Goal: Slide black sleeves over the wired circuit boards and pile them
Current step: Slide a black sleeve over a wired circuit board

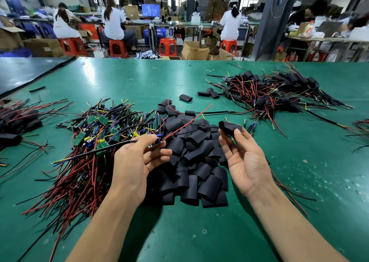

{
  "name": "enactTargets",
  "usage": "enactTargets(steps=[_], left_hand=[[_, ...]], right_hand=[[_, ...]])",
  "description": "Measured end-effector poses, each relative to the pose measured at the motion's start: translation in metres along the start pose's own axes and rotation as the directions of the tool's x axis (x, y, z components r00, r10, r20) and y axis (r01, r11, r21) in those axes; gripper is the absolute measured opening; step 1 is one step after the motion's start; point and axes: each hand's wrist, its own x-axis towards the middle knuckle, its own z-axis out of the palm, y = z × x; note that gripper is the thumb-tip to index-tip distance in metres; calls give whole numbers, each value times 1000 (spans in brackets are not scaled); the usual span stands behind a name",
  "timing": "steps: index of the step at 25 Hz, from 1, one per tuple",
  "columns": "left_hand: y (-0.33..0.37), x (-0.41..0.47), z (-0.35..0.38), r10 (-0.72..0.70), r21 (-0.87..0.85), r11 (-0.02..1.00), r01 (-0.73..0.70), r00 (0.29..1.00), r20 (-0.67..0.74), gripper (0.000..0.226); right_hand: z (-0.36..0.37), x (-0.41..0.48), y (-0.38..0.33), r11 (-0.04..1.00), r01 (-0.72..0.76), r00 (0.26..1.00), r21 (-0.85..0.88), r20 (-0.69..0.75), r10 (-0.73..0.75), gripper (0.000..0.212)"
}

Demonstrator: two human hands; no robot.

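My left hand (137,158) pinches a small wired circuit board (156,143) above the table, its red wire (187,122) slanting up to the right. A single black sleeve (229,127) is pinched at the fingertips of my right hand (245,158), palm up, a short gap from the board. Under both hands lies a heap of loose black sleeves (191,162). To the left sits a tangle of bare green boards with red, black and yellow wires (93,142). A pile of sleeved boards (275,92) lies at the far right.
The green table (199,231) stretches across the view. More sleeved boards lie at the left edge (14,126) and wires at the right edge (361,130). A few stray sleeves (207,93) sit mid-table. People work on red stools at benches behind.
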Motion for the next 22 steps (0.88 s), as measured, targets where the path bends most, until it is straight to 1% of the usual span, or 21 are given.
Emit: enactTargets(steps=[6,12,19,22], left_hand=[[-1,1,-1,0,11,1000,0,1000,3,6],[-5,0,-1,-17,77,997,16,1000,5,9],[-5,-3,1,51,150,987,-54,998,26,16],[-5,-3,2,52,158,986,-55,998,27,16]], right_hand=[[1,0,1,1000,-10,1000,6,30,10,14],[5,-4,0,998,-27,996,50,88,22,12],[4,-3,0,998,-32,997,46,72,29,11],[3,-1,0,998,-31,998,59,52,28,16]])
